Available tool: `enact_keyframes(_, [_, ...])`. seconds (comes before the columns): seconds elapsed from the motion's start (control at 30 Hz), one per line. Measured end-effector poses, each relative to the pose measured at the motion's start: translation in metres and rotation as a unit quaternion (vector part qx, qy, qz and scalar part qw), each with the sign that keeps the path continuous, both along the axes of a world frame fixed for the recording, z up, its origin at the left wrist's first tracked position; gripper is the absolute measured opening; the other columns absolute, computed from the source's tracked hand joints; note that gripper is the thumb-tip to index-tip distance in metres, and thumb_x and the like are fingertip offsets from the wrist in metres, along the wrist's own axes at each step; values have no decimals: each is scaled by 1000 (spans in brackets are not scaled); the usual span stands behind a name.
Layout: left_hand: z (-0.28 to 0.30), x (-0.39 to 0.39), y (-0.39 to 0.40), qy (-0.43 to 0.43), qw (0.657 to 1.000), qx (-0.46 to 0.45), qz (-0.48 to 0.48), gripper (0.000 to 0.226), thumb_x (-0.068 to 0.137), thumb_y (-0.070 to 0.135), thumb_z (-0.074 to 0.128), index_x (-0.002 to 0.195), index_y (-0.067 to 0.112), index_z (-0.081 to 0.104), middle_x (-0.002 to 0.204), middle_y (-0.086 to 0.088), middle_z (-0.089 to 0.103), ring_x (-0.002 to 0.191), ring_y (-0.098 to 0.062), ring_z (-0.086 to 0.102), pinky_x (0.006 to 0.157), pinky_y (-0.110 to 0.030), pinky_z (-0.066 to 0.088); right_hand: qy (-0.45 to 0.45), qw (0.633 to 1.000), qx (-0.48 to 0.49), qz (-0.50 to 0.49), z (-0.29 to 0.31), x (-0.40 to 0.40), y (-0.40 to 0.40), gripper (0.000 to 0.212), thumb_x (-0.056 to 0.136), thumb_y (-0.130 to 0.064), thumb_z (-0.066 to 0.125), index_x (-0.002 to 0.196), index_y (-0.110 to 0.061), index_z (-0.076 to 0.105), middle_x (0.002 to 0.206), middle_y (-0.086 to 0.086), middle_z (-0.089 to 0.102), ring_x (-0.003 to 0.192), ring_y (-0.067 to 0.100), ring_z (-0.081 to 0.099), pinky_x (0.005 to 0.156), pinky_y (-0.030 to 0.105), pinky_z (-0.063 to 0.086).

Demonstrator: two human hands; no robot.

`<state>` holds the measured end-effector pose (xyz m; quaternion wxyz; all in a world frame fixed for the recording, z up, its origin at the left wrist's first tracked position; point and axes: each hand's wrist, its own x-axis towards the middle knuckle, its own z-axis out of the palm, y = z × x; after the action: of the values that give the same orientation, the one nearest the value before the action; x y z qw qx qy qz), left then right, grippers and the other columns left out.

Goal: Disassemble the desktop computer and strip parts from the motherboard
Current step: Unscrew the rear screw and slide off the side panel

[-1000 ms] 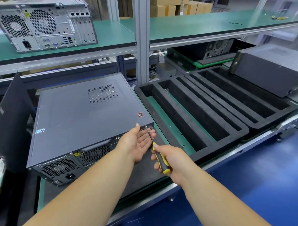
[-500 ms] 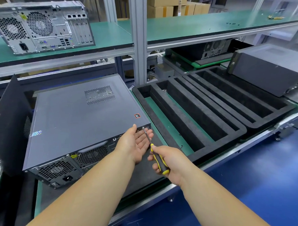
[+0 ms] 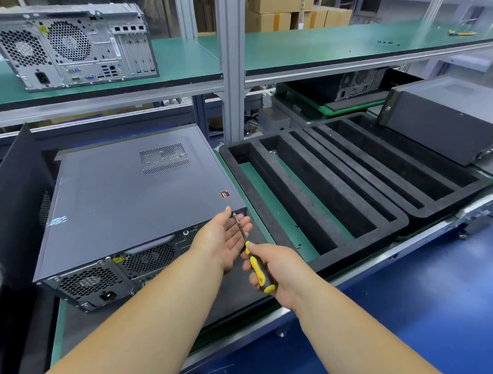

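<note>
Green surface point(image 3: 264, 191) is carrying the desktop computer point(image 3: 132, 197) at 9 o'clock; right hand point(image 3: 274, 266) is gripping the screwdriver point(image 3: 254, 257) on its rear corner screw, left hand point(image 3: 227, 238) cupping open beneath—keep tip square.

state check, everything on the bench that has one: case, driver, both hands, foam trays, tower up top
Desktop case: lying on its side, side panel on.
Screwdriver: tip at the rear corner screw of the case.
Right hand: grips the screwdriver handle.
Left hand: open, palm up, cupped under the shaft.
Foam trays: slots show nothing in them.
Shelf tower: upright, rear ports facing the camera.
</note>
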<state>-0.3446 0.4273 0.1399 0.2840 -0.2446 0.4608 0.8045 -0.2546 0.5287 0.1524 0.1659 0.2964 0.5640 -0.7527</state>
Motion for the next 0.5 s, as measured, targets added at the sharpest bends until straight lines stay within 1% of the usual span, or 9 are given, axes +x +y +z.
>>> enact_keyframes(0.13, [-1,-1,4,9,1000,-7,13,31,92,33,63,98,3,68,84,-9,76,69,-17,74,60,-25,55,19,998,50,25,-1,-1,1,20,93,-33,66,96,-13,63,75,4,61,48,12,52,50,24,48])
enact_keyframes(0.27, [-2,0,5,10,1000,-12,25,29,91,33,64,98,6,69,85,-7,76,70,-15,74,63,-25,53,9,996,79,46,-2,-3,3,19,90,-31,70,96,-16,60,79,5,56,56,13,49,50,23,46])
enact_keyframes(0.3, [-2,0,6,9,1000,-13,26,29,91,33,64,98,6,69,85,-6,76,70,-15,74,63,-25,52,4,997,71,41,-1,-3,4,19,89,-31,71,96,-15,61,78,5,56,56,13,48,50,23,45])
enact_keyframes(0.37, [-2,0,6,9,1000,-16,25,28,91,34,64,98,7,69,85,-5,76,70,-14,74,60,-24,52,-13,1000,18,17,0,-3,4,21,91,-33,68,96,-12,64,73,6,58,52,13,49,49,23,44])
enact_keyframes(0.43, [-1,1,6,10,999,-22,27,28,91,35,65,98,8,70,86,-4,76,71,-13,74,56,-23,53,-30,999,-38,-5,3,-3,4,25,96,-33,57,93,-9,66,68,7,61,47,13,50,48,23,45])
enact_keyframes(0.5, [-1,2,6,12,999,-26,33,27,90,34,66,97,8,70,86,-4,76,72,-13,74,56,-23,54,-28,998,-49,-7,4,-3,6,29,99,-30,51,93,-7,68,67,8,62,47,14,51,47,23,45])
